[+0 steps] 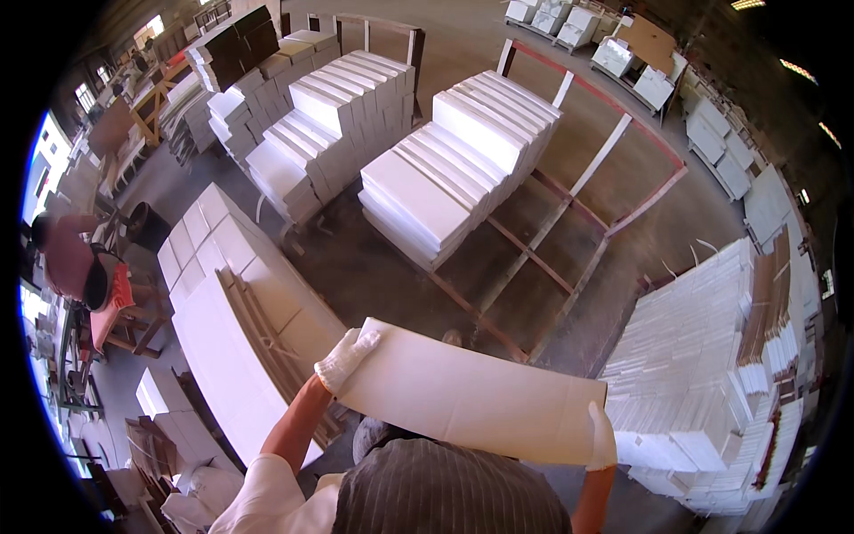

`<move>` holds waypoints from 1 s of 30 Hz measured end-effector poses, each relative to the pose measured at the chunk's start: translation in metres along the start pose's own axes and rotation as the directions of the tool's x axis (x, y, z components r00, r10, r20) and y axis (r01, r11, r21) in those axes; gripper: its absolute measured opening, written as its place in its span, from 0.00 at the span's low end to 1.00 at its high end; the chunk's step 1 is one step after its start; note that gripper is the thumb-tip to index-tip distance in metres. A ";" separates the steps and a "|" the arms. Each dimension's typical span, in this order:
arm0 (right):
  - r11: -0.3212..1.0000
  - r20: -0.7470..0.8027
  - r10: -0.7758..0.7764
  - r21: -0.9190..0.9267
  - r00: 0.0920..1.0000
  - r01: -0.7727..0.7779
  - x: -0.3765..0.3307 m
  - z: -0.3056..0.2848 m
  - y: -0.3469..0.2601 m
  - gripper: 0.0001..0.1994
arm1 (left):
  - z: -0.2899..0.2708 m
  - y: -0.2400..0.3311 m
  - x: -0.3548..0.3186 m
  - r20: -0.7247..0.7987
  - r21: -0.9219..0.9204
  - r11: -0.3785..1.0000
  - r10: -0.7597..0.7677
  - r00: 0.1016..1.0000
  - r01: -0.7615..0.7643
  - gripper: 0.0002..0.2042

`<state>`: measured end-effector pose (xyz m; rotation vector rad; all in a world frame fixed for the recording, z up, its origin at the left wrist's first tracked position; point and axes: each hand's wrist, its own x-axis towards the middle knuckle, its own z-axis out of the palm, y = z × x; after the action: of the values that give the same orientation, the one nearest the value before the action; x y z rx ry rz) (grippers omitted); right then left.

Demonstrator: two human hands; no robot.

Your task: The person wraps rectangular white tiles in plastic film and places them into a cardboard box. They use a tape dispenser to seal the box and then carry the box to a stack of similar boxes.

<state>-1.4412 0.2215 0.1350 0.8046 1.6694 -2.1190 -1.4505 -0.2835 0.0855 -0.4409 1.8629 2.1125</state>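
Note:
A long, flat white carton (471,392) is held crosswise in front of my body, sloping down toward the right. My left hand (347,358), in a white knitted glove, grips its left end, thumb on the upper face and the other fingers mostly hidden. At the right end my right hand (601,438), also gloved in white, clasps the short edge, its thumb lying up along the face. The carton's underside is out of sight. Just beyond it lies a wheeled-looking metal frame (534,254), carrying a stepped stack of white cartons (471,151).
Another stepped white stack (334,125) stands farther left. Nearer on the left, larger pale boxes (236,254) have brown strips (267,325) alongside. Tightly packed white pieces (685,347) fill the right. A person (76,262) bends beside a red-topped stool (120,307) at far left.

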 end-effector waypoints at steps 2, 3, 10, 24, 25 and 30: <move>1.000 0.062 -0.004 -0.029 0.998 0.006 0.045 0.028 -0.029 0.24 | -0.007 0.012 0.029 -0.035 -0.048 0.999 -0.003 0.999 0.001 0.22; 0.999 0.092 -0.012 -0.043 0.996 0.016 0.066 0.042 -0.046 0.25 | -0.007 0.023 0.044 -0.055 -0.071 0.998 0.000 0.998 -0.003 0.22; 0.980 0.272 0.159 -0.163 0.949 -0.117 0.221 0.109 -0.132 0.23 | -0.036 0.083 0.138 -0.245 -0.053 0.999 -0.010 0.969 -0.003 0.22; 0.978 0.159 0.159 0.113 0.974 -0.178 0.373 0.257 -0.180 0.22 | -0.153 0.164 0.375 -0.123 -0.239 0.952 -0.227 0.966 0.193 0.24; 0.980 0.113 0.142 0.122 0.983 -0.155 0.378 0.269 -0.177 0.22 | -0.182 0.152 0.402 -0.132 0.278 0.957 0.118 0.984 -0.078 0.24; 0.978 -0.182 0.115 -0.151 0.976 -0.144 0.409 0.300 -0.115 0.23 | -0.234 0.240 0.513 0.146 -0.067 0.895 -0.427 0.892 0.440 0.24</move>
<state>-1.8975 0.0000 0.0219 1.0405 1.7957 -1.8427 -2.0075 -0.5372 0.0639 -0.6598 1.4288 1.8798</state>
